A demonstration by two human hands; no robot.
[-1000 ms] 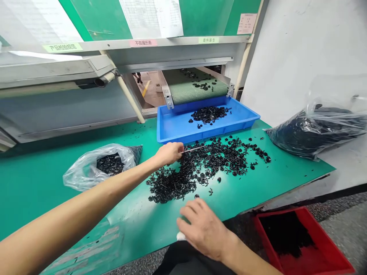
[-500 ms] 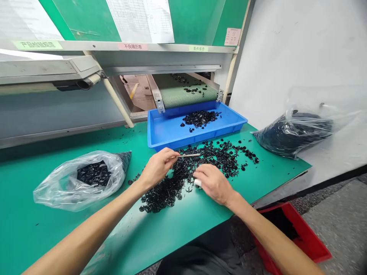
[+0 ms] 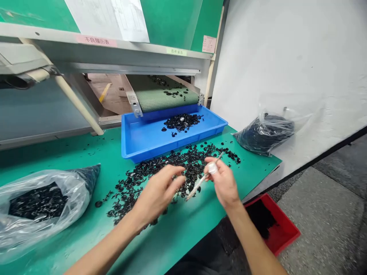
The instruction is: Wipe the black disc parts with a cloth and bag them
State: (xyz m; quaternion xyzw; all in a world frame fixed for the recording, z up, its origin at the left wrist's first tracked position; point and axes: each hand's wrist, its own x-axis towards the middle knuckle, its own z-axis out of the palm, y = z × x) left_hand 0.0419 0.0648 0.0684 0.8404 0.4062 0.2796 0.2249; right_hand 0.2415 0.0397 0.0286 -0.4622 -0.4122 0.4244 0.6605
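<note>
A thin pale stick (image 3: 197, 186) slants across my right hand (image 3: 221, 179), which is closed around it. White tape wraps one finger of that hand. My left hand (image 3: 164, 188) hovers over the small black plastic parts (image 3: 129, 187) with thumb and fingers apart and nothing visible between them. These parts lie loosely spread over the green table (image 3: 172, 236), beneath and around both hands. Some of them are hidden by my left hand and forearm.
Beyond the parts stands a blue tray (image 3: 137, 154) holding a heap of similar pieces, below a green conveyor belt (image 3: 160, 101). Clear bags of black parts lie at left (image 3: 77, 183) and right (image 3: 266, 131). A red bin (image 3: 286, 235) sits on the floor.
The stick has passed from my left hand to my right. My left fingers have parted. The whole view has shifted, so the tray and bags appear further left.
</note>
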